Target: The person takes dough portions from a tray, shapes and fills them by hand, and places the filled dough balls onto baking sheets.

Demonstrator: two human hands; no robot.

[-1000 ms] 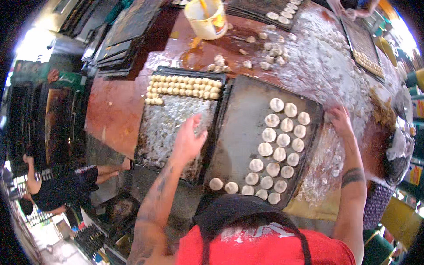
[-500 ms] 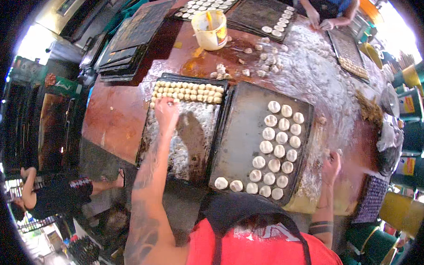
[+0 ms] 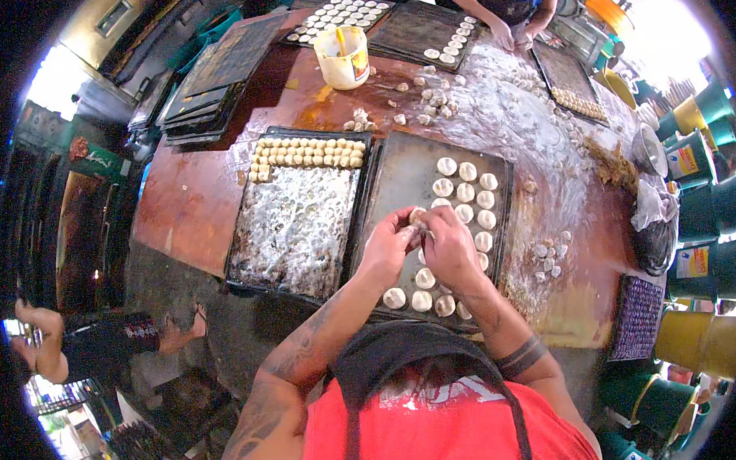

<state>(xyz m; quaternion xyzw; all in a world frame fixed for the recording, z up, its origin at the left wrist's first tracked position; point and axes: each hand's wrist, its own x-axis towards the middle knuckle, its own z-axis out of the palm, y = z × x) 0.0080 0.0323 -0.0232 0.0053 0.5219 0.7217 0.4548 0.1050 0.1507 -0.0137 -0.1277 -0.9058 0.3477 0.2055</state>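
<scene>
Both my hands meet over the right-hand baking tray, thumbs and fingertips pressed round a small piece of dough. My left hand pinches it from the left, my right hand from the right; the fingers hide most of it. Below them, flattened white dough rounds stand in rows on the tray, some covered by my hands. Beside it, the left-hand tray has several rows of small yellowish balls along its far end and a whitish, dusted surface nearer me.
Loose dough lumps lie right of the trays on the floured table. Farther back stand a white tub, stacked dark trays and more dough-filled trays. Another person's hands work at the far right. Buckets line the right side.
My left hand has left the yellowish balls, and my right hand has come in from the table's right side. They now meet at a dough piece over the right-hand tray. The view has shifted slightly.
</scene>
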